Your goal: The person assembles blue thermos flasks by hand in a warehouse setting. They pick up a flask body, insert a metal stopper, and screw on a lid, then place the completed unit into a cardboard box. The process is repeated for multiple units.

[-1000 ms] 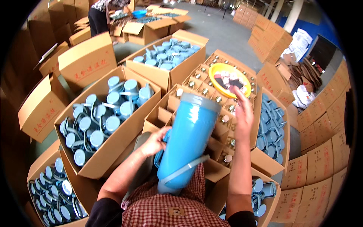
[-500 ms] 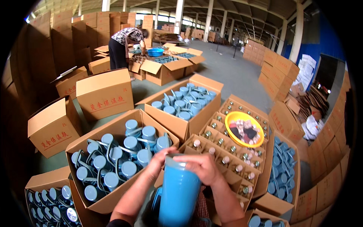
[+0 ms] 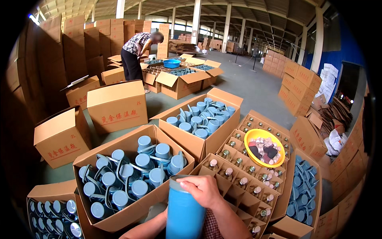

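As the blue flask (image 3: 185, 217) stands near upright, its long axis running down out of view, the right hand (image 3: 205, 191) is nearer its rim, holding it with fingers bent over the top; the left hand (image 3: 162, 217) meets its left side lower down, grip mostly hidden, so I cannot tell how closed. The flask is just off the left box's (image 3: 154, 198) right edge; bottles (image 3: 242, 182) stand to its right. Beyond, grey floor (image 3: 256, 95) runs between a stooping person (image 3: 136, 49) and stacked cartons (image 3: 300, 89).
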